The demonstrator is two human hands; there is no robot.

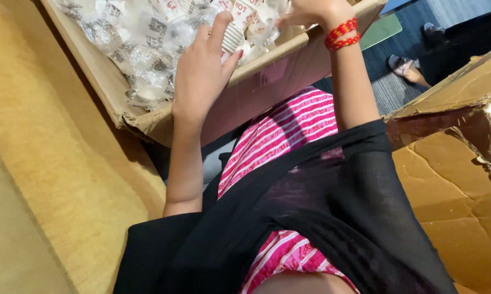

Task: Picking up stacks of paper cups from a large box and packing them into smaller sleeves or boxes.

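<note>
An open cardboard box rests in front of me, tilted, filled with several clear plastic bags of small white printed items. My left hand reaches over the box's near wall, fingers curled on a small white ribbed paper cup. My right hand, with red bead bracelets at the wrist, is at the top edge of the view, fingers closed on crinkled plastic wrap with white printed cups in it. Part of that hand is cut off by the frame.
A yellow-brown upholstered surface runs along the left. A second, torn cardboard box stands at the right. Another person's sandalled foot is on the grey carpet at the upper right, beside a green mat.
</note>
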